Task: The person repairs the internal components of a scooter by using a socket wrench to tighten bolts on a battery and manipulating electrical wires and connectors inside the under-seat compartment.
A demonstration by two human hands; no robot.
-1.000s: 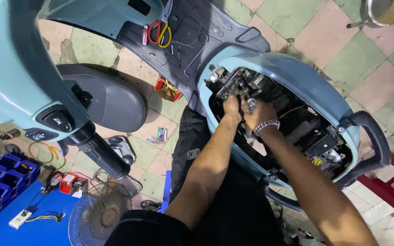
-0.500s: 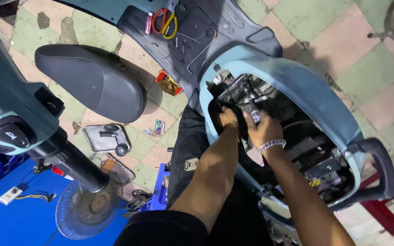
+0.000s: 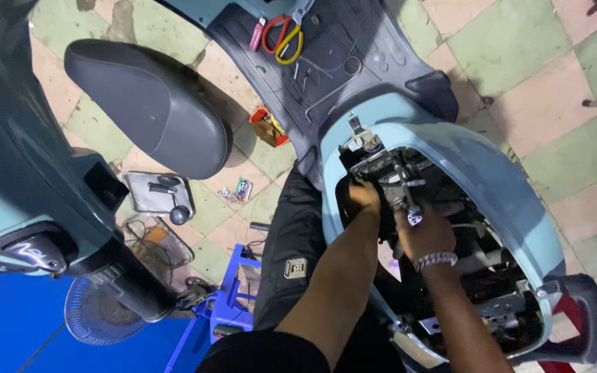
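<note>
A light blue scooter point(image 3: 499, 179) stands with its seat off and its engine bay open. Both my hands are inside the front of the bay. My left hand point(image 3: 363, 198) curls its fingers over a black part at the bay's left edge. My right hand point(image 3: 424, 233), with a ring and a metal bracelet, is closed around a metal mechanism point(image 3: 399, 185) just ahead of it. What lies under my fingers is hidden. Black cables and metal brackets fill the bay behind my right wrist.
The detached grey seat point(image 3: 148, 103) lies on the tiled floor at left. Red and yellow handled pliers point(image 3: 282, 36) rest on the footboard. An orange box point(image 3: 268, 128), a metal tray point(image 3: 155, 195) of tools, a fan point(image 3: 97, 312), a blue stool point(image 3: 232, 293) and a second scooter point(image 3: 22, 173) crowd the left.
The view has shifted left and closer. Both hands stay at the front of the open bay, the right hand now gripping slightly lower on the metal mechanism.
</note>
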